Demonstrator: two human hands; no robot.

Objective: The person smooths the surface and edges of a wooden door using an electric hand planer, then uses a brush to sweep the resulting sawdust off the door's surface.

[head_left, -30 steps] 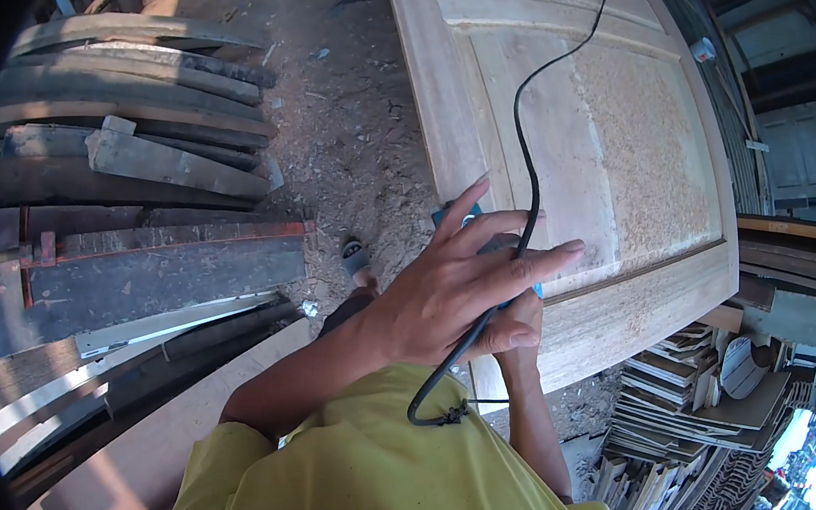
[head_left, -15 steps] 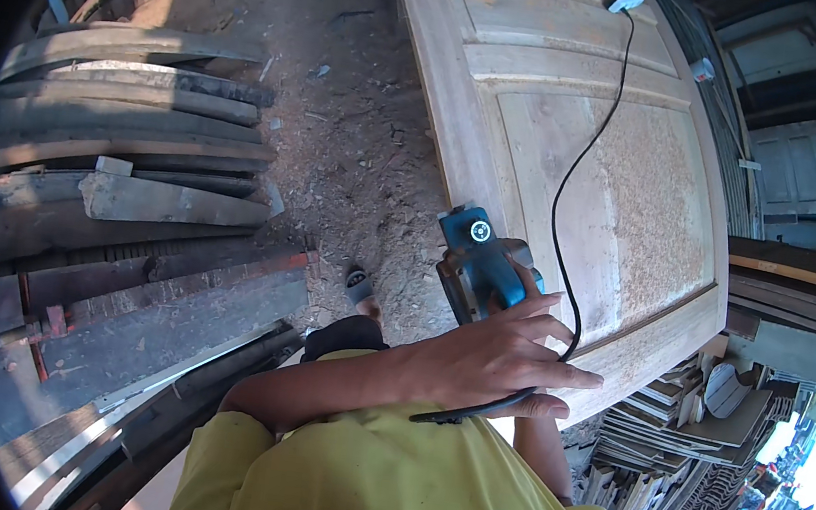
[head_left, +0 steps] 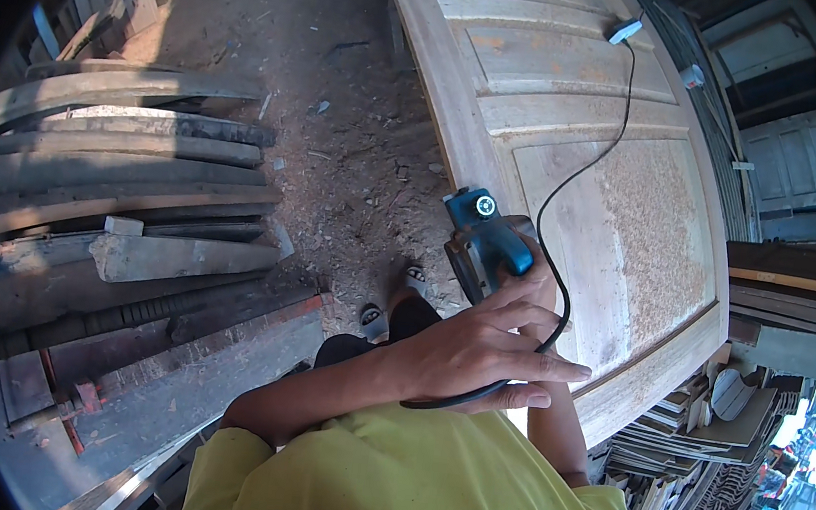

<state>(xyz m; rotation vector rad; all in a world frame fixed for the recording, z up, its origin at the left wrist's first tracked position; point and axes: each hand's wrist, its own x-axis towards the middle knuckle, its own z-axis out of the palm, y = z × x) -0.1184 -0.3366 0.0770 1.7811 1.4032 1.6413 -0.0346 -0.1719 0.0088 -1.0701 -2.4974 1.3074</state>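
dusty ground [head_left: 352, 128], strewn with chips, separates stacked boards [head_left: 144, 142] at left from a panelled wooden door [head_left: 564, 212] lying flat at right, its large panel partly covered with shavings [head_left: 667, 234]. the power planer [head_left: 489, 232], blue and dark, is at the door's near left edge; whether it touches the wood cannot be told. the right hand [head_left: 547, 293], partly hidden behind the left, is clamped on the planer's handle. the left hand [head_left: 498, 351] crosses in front, fingers spread, with the black cord [head_left: 630, 89] running through it; whether the fingers pinch the cord cannot be told. at its far end the cord meets a white block [head_left: 626, 31] on the door. note the change: one second earlier the cord crosses in front of the planer, which the left hand largely hides; now the planer shows plainly and the cord bows to its right, an arrangement that probably keeps the cord away from the tool's underside.
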